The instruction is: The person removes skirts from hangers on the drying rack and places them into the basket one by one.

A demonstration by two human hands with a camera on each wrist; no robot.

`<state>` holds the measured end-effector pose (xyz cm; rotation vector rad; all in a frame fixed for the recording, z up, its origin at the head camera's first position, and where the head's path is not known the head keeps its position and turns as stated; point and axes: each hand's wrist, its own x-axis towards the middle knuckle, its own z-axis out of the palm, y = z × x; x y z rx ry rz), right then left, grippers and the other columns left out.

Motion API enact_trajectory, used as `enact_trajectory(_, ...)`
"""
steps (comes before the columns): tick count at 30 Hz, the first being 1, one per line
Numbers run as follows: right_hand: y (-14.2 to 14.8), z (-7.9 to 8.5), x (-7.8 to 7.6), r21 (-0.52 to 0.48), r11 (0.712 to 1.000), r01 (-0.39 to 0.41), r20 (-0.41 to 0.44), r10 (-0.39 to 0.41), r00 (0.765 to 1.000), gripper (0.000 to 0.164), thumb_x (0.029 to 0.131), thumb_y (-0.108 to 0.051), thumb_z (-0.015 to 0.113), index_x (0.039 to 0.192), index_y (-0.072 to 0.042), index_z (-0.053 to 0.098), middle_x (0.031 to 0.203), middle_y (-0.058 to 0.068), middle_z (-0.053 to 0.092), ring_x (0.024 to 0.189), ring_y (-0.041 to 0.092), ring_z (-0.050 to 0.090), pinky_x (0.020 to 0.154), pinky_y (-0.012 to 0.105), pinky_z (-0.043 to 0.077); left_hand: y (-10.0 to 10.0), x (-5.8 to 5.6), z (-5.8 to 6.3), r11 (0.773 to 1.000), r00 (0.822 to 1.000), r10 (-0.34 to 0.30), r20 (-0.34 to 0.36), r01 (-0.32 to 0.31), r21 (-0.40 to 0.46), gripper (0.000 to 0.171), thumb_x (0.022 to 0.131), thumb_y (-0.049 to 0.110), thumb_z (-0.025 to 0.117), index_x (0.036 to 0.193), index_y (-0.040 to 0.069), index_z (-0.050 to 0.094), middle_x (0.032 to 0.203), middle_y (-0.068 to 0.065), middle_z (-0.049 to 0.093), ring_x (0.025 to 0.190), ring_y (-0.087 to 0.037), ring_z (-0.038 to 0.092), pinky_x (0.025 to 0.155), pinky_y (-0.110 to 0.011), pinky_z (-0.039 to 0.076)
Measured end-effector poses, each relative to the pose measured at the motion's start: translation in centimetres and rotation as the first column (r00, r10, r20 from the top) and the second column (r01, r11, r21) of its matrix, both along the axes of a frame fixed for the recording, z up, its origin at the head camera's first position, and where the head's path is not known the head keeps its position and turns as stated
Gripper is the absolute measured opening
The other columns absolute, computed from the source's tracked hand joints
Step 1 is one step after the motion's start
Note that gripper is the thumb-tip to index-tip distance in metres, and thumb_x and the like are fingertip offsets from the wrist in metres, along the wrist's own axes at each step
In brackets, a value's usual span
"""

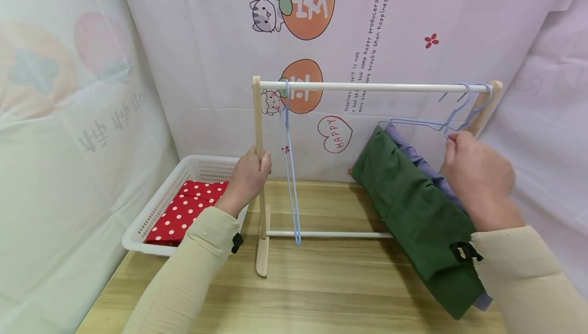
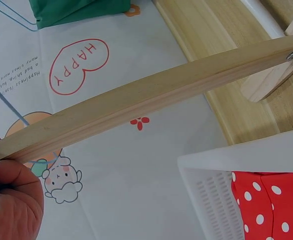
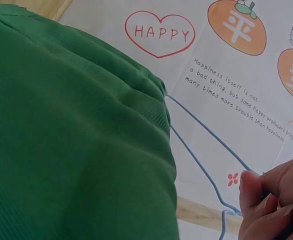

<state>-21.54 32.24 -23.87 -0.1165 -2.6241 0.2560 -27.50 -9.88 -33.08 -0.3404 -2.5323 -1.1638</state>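
A small clothes rack with a white top rail (image 1: 367,87) stands on the table. My left hand (image 1: 248,173) grips its left wooden post (image 1: 258,119), fingers wrapped round it. At the right end, my right hand (image 1: 480,168) pinches a light-blue wire hanger (image 3: 211,133) below the hooks. A green garment (image 1: 413,211) drapes over that hanger, slanting down towards the right sleeve. Behind it hangs a purple garment (image 1: 420,163), mostly hidden. Two blue hooks overlap the rail by the right post. One bare blue hanger (image 1: 293,186) hangs near the left post.
Left of the rack, a white plastic basket (image 1: 151,206) holds a folded red cloth with white dots (image 1: 193,204). A white lower bar (image 1: 331,234) joins the rack's sides above the wood-grain table (image 1: 321,288). Printed white sheets (image 1: 206,68) enclose the back and sides.
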Motion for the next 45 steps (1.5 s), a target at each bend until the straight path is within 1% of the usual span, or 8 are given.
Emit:
enact_trajectory(2,-0.1,0.0,0.0,-0.003,1.0,-0.006,0.004,0.006,1.0,0.043,0.112,-0.029,0.037,0.136,-0.002,0.06,0.114,0.034,0.067,0.087,0.059,0.063,0.051,0.061,0.043,0.0,0.0,0.0,1.0,1.0,0.001,0.0,-0.001,0.004,0.031,0.109,0.029,0.039,0.097,0.003,0.053,0.081,-0.011,0.064,0.067,-0.024,0.055,0.06,-0.037,0.049)
enact_trajectory(6,-0.4,0.0,-0.1,-0.001,1.0,-0.017,0.012,0.017,1.0,0.044,0.112,-0.03,0.036,0.137,-0.002,0.059,0.111,0.035,0.068,0.084,0.059,0.063,0.048,0.058,0.042,0.0,0.1,0.0,1.0,1.0,0.0,0.006,0.0,0.008,0.031,0.11,0.029,0.04,0.098,0.003,0.053,0.081,-0.012,0.063,0.067,-0.024,0.054,0.06,-0.037,0.049)
enact_trajectory(11,-0.6,0.0,-0.1,0.002,1.0,-0.03,0.014,0.03,0.999,0.044,0.112,-0.03,0.036,0.138,-0.001,0.058,0.109,0.034,0.068,0.082,0.057,0.064,0.048,0.058,0.043,0.0,0.2,0.0,1.0,1.0,0.005,0.01,-0.005,0.006,0.033,0.11,0.03,0.039,0.099,0.002,0.053,0.083,-0.012,0.063,0.067,-0.024,0.055,0.06,-0.037,0.049)
enact_trajectory(20,-1.2,-0.1,0.1,0.008,0.998,-0.054,0.005,0.054,0.999,0.043,0.112,-0.028,0.038,0.138,-0.001,0.058,0.118,0.034,0.068,0.086,0.057,0.065,0.055,0.063,0.046,0.0,0.2,0.0,1.0,1.0,0.009,0.005,-0.009,0.014,0.031,0.109,0.028,0.04,0.1,0.002,0.054,0.085,-0.013,0.066,0.07,-0.026,0.057,0.063,-0.04,0.052)
enact_trajectory(25,-1.5,-0.2,0.2,0.011,0.999,-0.047,-0.02,0.048,0.999,0.042,0.112,-0.028,0.039,0.138,-0.002,0.059,0.116,0.035,0.067,0.086,0.06,0.064,0.056,0.065,0.045,0.0,0.3,0.0,1.0,1.0,-0.003,0.006,0.003,0.015,0.033,0.109,0.029,0.039,0.099,0.001,0.053,0.083,-0.013,0.064,0.067,-0.025,0.055,0.06,-0.037,0.05)
enact_trajectory(30,-1.9,-0.3,0.3,0.019,0.999,-0.05,-0.045,0.051,0.998,0.039,0.112,-0.027,0.041,0.136,-0.004,0.06,0.116,0.034,0.068,0.085,0.06,0.064,0.058,0.067,0.045,-0.1,0.4,0.0,1.0,1.0,-0.015,0.005,0.014,0.018,0.035,0.109,0.03,0.038,0.099,0.001,0.052,0.081,-0.013,0.062,0.066,-0.024,0.053,0.059,-0.036,0.048)
enact_trajectory(38,-2.3,-0.4,0.3,0.02,0.998,-0.064,-0.062,0.065,0.996,0.037,0.111,-0.026,0.041,0.134,-0.006,0.062,0.116,0.033,0.069,0.082,0.058,0.065,0.056,0.067,0.045,0.0,0.4,0.1,1.0,1.0,-0.002,0.002,0.002,0.009,0.035,0.109,0.031,0.039,0.099,0.001,0.053,0.082,-0.013,0.063,0.066,-0.024,0.054,0.06,-0.037,0.049)
enact_trajectory(45,-2.7,-0.3,0.2,0.02,0.997,-0.071,-0.055,0.072,0.996,0.038,0.111,-0.027,0.04,0.135,-0.006,0.061,0.113,0.033,0.069,0.083,0.057,0.065,0.055,0.066,0.045,0.0,0.4,0.1,1.0,1.0,-0.006,0.003,0.006,0.018,0.034,0.109,0.03,0.038,0.099,0.001,0.053,0.08,-0.012,0.061,0.065,-0.023,0.052,0.059,-0.035,0.047)
